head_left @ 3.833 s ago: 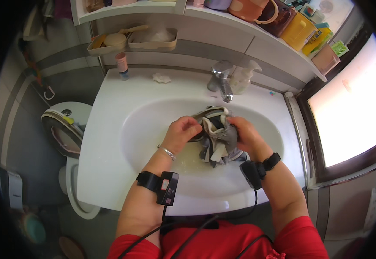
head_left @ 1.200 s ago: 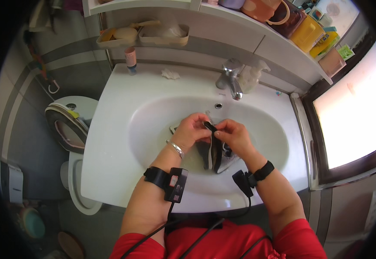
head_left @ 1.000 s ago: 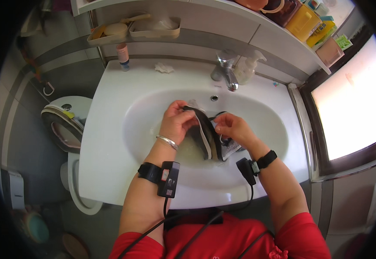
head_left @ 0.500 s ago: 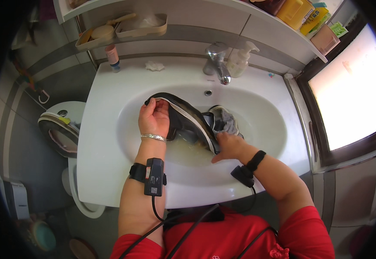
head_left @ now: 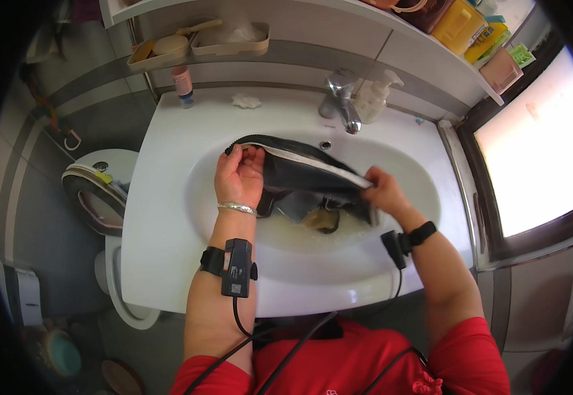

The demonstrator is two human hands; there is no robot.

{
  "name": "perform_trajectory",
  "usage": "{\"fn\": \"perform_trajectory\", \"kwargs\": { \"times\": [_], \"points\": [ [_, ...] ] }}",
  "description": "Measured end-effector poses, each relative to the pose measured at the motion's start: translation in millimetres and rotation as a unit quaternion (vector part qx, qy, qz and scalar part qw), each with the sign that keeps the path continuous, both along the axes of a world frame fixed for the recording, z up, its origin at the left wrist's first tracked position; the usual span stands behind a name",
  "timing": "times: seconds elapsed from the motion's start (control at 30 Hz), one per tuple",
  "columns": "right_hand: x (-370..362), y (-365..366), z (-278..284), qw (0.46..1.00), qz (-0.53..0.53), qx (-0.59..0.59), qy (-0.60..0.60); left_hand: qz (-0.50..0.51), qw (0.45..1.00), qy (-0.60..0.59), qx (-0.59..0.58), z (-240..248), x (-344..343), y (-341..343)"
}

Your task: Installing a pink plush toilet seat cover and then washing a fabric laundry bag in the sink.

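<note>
A long dark item point(head_left: 313, 174) with a white band and a ridged black edge is stretched over the basin; its exact kind I cannot make out. My left hand point(head_left: 239, 174), palm facing up, has its fingers curled around the item's left end. At the right end, my right hand point(head_left: 386, 191) pinches it, slightly smeared by motion. Below the item, dark material and a yellowish-brown piece point(head_left: 323, 219) with a black rim lie in cloudy water in the white washbasin point(head_left: 191, 263).
Behind the basin stand a chrome tap point(head_left: 344, 102), a pump bottle point(head_left: 373, 97) and a pink tube point(head_left: 182, 87). Crumpled white tissue point(head_left: 246, 101) lies on the rim. A toilet point(head_left: 112, 263) is at the left, a window point(head_left: 536, 145) at the right.
My right hand has moved up and right, bringing the dark item's right end with it, so the item lies flatter. A grey, white-rimmed thing behind it is now hidden. My left hand keeps its hold.
</note>
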State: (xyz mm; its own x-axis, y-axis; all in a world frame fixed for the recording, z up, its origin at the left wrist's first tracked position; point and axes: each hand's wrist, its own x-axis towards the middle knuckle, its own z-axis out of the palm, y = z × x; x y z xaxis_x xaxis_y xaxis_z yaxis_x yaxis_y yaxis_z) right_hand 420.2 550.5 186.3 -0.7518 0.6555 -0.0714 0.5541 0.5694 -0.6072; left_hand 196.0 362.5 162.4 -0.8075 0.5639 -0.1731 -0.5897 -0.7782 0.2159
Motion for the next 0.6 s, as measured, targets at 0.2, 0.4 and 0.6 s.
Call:
{"fn": "perform_trajectory", "kwargs": {
  "times": [0.2, 0.4, 0.6],
  "points": [
    [15.5, 37.3, 60.2, 0.958, -0.076, -0.074, 0.266, -0.065, 0.987, 0.144, -0.013, 4.5, 3.1, -4.9],
    [14.5, 38.3, 121.9, 0.950, -0.022, -0.006, 0.311, -0.103, 0.978, 0.182, -0.008, 10.4, 7.1, -4.0],
    [18.7, 31.4, 163.4, 0.955, 0.006, 0.167, 0.246, -0.110, 0.965, 0.236, -0.017, 21.3, 13.6, -5.4]
  ]
}}
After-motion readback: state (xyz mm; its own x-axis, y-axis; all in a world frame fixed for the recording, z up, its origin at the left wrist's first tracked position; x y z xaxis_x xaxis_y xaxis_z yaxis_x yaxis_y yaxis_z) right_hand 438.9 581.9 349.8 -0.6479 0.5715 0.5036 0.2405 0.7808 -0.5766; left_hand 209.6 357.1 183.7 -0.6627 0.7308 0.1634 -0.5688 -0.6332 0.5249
